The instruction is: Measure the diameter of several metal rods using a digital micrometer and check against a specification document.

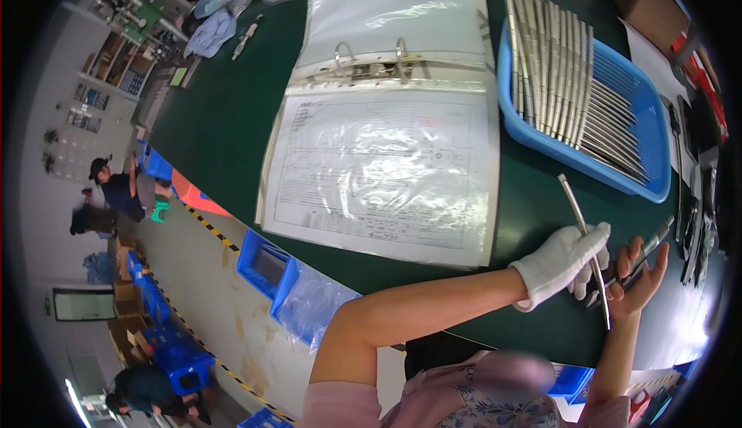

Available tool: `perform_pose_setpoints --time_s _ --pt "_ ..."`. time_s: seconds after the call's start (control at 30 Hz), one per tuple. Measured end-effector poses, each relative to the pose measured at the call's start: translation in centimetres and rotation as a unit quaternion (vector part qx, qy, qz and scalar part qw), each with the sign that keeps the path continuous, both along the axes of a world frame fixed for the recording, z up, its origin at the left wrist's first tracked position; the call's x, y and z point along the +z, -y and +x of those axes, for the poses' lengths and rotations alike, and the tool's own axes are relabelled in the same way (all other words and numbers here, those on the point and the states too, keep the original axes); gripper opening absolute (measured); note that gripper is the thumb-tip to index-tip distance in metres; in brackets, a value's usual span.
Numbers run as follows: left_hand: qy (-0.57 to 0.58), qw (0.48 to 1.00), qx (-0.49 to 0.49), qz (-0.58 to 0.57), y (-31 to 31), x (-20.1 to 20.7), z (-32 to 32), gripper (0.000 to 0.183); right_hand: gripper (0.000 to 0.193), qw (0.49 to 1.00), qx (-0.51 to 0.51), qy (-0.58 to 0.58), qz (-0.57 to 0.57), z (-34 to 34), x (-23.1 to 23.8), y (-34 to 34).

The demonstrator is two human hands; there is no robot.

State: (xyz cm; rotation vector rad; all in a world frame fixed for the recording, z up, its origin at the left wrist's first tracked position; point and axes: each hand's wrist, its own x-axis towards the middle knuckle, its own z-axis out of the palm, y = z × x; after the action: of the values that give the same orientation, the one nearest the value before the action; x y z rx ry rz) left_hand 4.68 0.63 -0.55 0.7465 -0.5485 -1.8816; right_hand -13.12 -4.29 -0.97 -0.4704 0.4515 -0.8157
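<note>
My left hand (558, 262), in a white glove, is closed around a thin metal rod (576, 204). The rod slants from beside the blue basket down past my wrist toward the table's near edge. Close by on its right, my bare right hand (635, 277) grips a silver micrometer (658, 236); its barrel sticks out between the fingers. The micrometer's frame is partly hidden by my fingers and sits right by the rod, but whether they touch I cannot tell. Beyond my hands, a blue plastic basket (541, 144) holds many similar metal rods (553, 73), some stacked across the others.
An open ring binder (379, 173) with sheets in plastic sleeves lies on the green table (209, 127). Tools (692, 219) lie along the right side, near a cardboard box (645, 3). Blue bins (267, 266) stand below the left edge. Other people (124, 188) are farther off.
</note>
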Motion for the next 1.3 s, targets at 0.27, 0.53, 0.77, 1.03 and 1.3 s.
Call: perform_pose_setpoints --time_s 0.27,0.53,0.77,1.03,1.3 --pt "0.050 0.998 -0.026 -0.002 0.0 0.1 0.1 0.041 0.049 1.000 -0.013 -0.001 0.005 0.1 0.2 -0.4" --pt "-0.021 0.999 -0.036 0.010 0.1 -0.2 0.2 0.034 0.050 0.999 0.020 0.027 0.019 0.4 0.9 -0.4" --pt "-0.016 0.998 -0.057 0.007 -0.3 0.1 1.0 0.036 0.052 0.999 0.018 0.008 0.033 0.5 0.7 -0.6" --pt "-0.044 0.997 -0.061 0.019 -0.5 0.4 1.8 0.033 0.052 0.999 0.034 0.022 0.015 0.5 0.3 -0.5" --pt "-0.043 0.997 -0.057 0.028 -0.5 0.3 1.9 0.032 0.051 0.998 0.048 0.028 0.027 0.5 0.1 -0.2"
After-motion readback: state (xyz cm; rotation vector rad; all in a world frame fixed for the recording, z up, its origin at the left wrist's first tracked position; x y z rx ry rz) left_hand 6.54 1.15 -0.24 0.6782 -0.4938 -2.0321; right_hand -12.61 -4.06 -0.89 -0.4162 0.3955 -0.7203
